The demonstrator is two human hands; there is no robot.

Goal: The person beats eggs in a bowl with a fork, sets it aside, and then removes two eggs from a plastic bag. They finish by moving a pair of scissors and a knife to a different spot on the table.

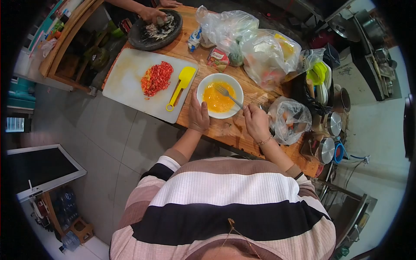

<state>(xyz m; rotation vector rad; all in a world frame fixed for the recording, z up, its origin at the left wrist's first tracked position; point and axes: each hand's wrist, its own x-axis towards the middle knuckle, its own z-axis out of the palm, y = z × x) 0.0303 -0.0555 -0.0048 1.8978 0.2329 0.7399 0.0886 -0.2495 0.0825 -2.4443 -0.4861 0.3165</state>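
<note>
A white bowl of beaten yellow egg stands near the front edge of the wooden table. My left hand is cupped against the bowl's left side, its fingers stretched along the outer wall. In my right hand is the handle of a fork, whose tines dip into the egg. Left of the bowl lies a white cutting board with a heap of chopped red peppers. A yellow spatula rests on the board's right side.
At the far left, another person's hand works in a dark stone mortar. Plastic bags fill the back of the table. A clear bag of scraps sits right of my right hand. Lidded jars and a dish rack line the right side.
</note>
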